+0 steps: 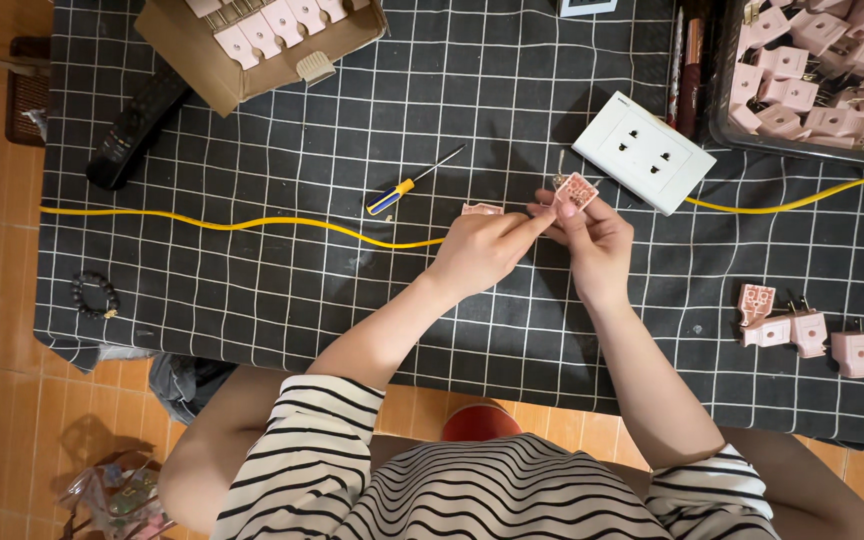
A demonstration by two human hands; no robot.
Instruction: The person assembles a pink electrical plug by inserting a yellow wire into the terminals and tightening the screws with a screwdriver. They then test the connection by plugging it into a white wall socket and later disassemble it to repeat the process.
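Observation:
My right hand (597, 245) pinches a small pink plug half (577, 190) and holds it up over the black grid mat (282, 300). The fingertips of my left hand (477, 250) meet that same piece from the left. A second pink piece (481, 209) peeks out just above my left knuckles; whether it is held or lies on the mat I cannot tell. A small screwdriver (404, 186) with a yellow and blue handle lies on the mat a little left of my hands. Under my left hand runs a yellow cable (252, 223).
A white wall socket (644, 152) lies right of my hands, joined to the yellow cable. A black tray (717, 100) of pink plugs stands top right, a cardboard box (182, 50) of pink parts top left. Several pink plugs (802, 330), a black remote (137, 120) and a bead bracelet (94, 295) lie around.

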